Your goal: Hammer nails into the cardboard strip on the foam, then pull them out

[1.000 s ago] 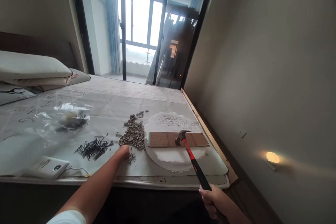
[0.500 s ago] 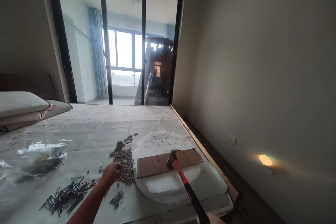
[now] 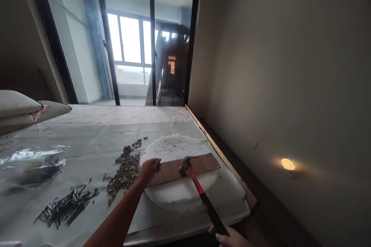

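Note:
My left hand [image 3: 150, 170] is closed in a pinch over the left end of a flat brown board [image 3: 169, 171]. A small nail [image 3: 157, 158] shows as a bright tip above the fingertips; the rest is hidden. My right hand [image 3: 230, 238], at the bottom edge, grips the black end of a claw hammer [image 3: 198, 185] with a red and black handle. The hammer's head lies on the board's middle. Under the board is a round white foam slab [image 3: 178, 144] with a rough, pitted top.
Small grey-brown chunks [image 3: 126, 171] are heaped left of the slab. Further left are a pile of nails [image 3: 68, 206] and a clear plastic bag [image 3: 37, 166]. A wooden rail [image 3: 216, 146] runs along the bed's right side near the wall. Folded bedding [image 3: 20, 104] sits far left.
My left hand has moved right and up from the chunks to the board's left end. The hammer still rests on the board; the whole view has shifted a little.

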Motion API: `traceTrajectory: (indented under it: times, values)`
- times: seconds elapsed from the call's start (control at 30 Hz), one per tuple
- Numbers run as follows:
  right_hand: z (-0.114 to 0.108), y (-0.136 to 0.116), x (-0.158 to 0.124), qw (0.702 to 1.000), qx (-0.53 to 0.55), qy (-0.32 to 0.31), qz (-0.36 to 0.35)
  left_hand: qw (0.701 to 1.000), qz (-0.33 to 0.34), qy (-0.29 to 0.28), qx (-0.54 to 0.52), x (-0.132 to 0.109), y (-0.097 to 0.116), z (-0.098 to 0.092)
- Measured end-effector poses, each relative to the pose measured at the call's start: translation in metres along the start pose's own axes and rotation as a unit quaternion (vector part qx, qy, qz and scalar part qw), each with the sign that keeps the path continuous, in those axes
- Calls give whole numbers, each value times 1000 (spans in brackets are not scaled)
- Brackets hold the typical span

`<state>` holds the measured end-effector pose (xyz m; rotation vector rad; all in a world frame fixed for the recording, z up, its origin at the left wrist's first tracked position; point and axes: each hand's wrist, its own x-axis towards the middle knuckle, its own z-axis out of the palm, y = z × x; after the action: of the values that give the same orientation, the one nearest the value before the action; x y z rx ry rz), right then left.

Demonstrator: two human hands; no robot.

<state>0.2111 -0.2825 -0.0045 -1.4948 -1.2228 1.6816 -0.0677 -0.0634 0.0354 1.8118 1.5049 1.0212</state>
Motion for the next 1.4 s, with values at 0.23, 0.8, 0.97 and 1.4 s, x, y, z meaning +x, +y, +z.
traceTrajectory:
  times: [0.23, 0.8, 0.97, 1.4]
  values:
    - [3, -10, -24, 994, 87, -35, 58, 990, -55, -36, -122, 18, 1, 33]
    - [-8, -14, -26, 986, 148, -45, 70, 997, 9, -13, 76, 34, -8, 71]
    - [-8, -11, -24, 987, 141, -43, 69, 991, 32, -17, 128, 33, -7, 73]
    - [-11, -18, -30, 995, 73, -42, 55, 972, 61, -46, 221, 30, -14, 78]
